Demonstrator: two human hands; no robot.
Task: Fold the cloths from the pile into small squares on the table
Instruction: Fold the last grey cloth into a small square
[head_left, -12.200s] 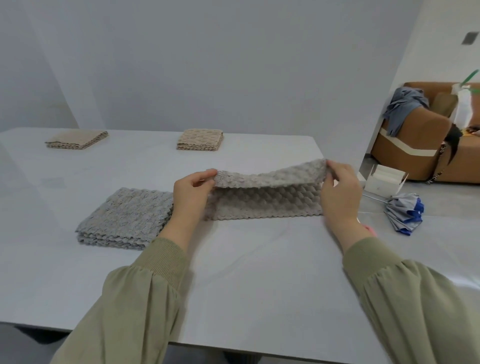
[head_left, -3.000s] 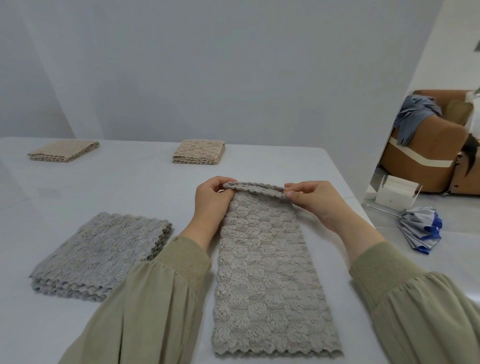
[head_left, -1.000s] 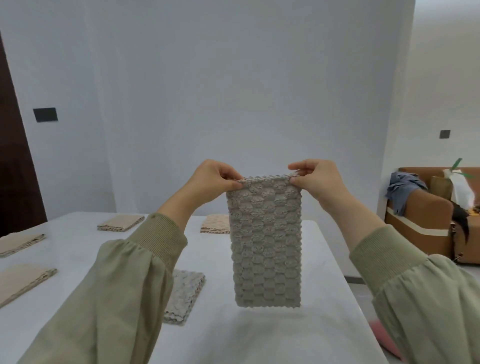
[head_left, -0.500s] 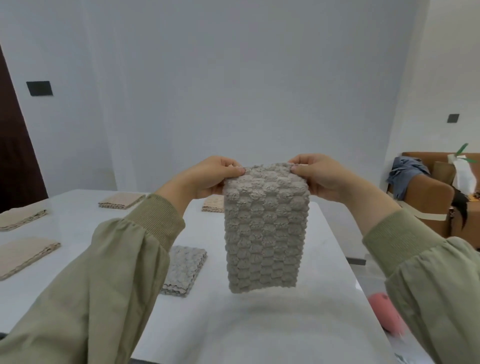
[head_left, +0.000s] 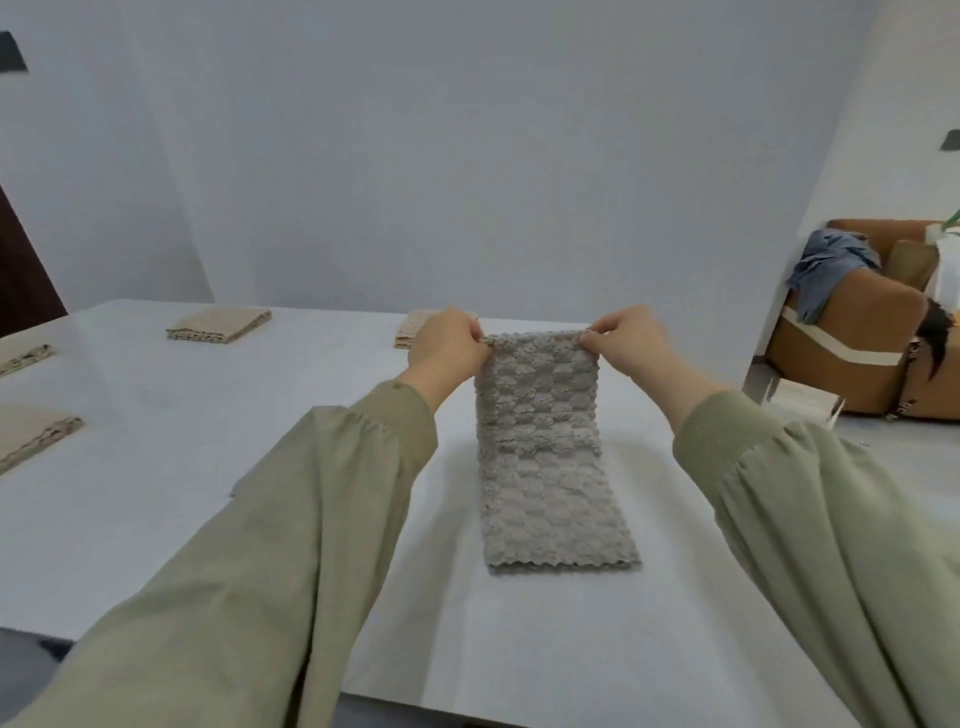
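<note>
We pinch the grey cloth with left hand and right hand; its lower half lies on the surface.

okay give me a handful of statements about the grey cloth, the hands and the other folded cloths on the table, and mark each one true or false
1. The left hand and right hand each pinch a top corner of the grey cloth. True.
2. The whole cloth hangs in the air, clear of the table. False: its lower half lies flat on the table, and only the upper part is lifted.
3. Its near edge is scalloped. True.
4. The beige folded cloth at the far left is being touched by a hand. False: it lies alone, apart from both hands.
5. The brown sofa stands on the left of the room. False: it is on the right.
</note>
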